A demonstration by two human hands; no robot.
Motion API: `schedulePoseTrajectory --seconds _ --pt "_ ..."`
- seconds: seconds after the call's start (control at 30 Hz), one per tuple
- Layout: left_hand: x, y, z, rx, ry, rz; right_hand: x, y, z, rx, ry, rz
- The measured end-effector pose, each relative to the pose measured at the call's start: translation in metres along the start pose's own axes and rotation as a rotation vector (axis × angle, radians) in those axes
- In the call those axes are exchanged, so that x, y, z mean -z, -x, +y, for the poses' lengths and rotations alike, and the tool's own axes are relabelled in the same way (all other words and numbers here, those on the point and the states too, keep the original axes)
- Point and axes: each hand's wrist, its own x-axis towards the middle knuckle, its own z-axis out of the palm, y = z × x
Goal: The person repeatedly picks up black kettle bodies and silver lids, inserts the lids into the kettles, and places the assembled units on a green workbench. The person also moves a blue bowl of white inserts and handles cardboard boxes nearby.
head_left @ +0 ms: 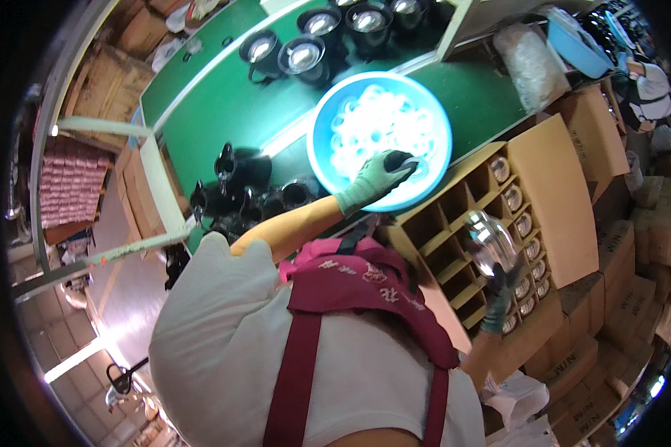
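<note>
My left hand [384, 177], in a grey-green glove with dark fingertips, reaches over a light-blue basin [317, 160]. Its fingers pinch a pale ring [419, 165] at the basin's right side. Many white rings [380, 123] fill the basin, washed out by bright light. Lower right, my right hand [502, 289], also gloved, grips the end of a shiny silvered flask liner [492, 242]. That liner is tilted over an open cardboard box [548, 201] with dividers. Rounded silver liner ends [513, 197] fill cells along the box's right side; several cells on the left are vacant.
Black jugs with silver insides [303, 58] stand at the far end of the green work surface [194, 112]. More black jugs [250, 197] cluster left of the basin. Stacked cartons [619, 276] crowd the right, below a clear plastic bag [531, 67] and another blue basin [578, 48].
</note>
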Motion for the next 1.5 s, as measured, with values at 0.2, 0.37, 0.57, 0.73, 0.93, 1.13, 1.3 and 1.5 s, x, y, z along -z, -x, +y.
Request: schedulePoseTrajectory --seconds 0.2,0.37,0.57,0.73,0.93,1.13,1.3,1.5 --pt "0.021 0.049 0.04 -0.279 0.066 0.127 -0.174 0.025 -0.073 0.044 -0.222 -0.367" --pt "0.066 0.086 0.057 -0.333 -0.244 0.124 -0.221 0.019 -0.095 0.151 -0.289 -0.478" --pt "0.078 0.109 0.055 -0.358 -0.099 0.306 -0.25 0.029 -0.106 0.182 -0.367 -0.598" --pt "0.095 0.112 0.062 -0.554 -0.572 0.276 -0.22 -0.002 -0.034 0.593 0.283 -0.729" --pt "0.154 0.081 0.02 -0.222 -0.076 0.27 -0.232 0.026 -0.041 0.739 0.465 -0.56" --pt "0.164 0.086 -0.073 0.06 -1.325 -0.119 -0.233 0.029 -0.044 0.56 0.346 -0.45" --pt "0.19 0.073 -0.061 -0.042 -1.363 -0.149 -0.197 0.019 -0.021 1.02 0.838 -0.312" --pt "0.295 0.143 0.016 -0.016 -0.551 0.102 -0.215 0.006 -0.021 0.57 0.506 -0.53"
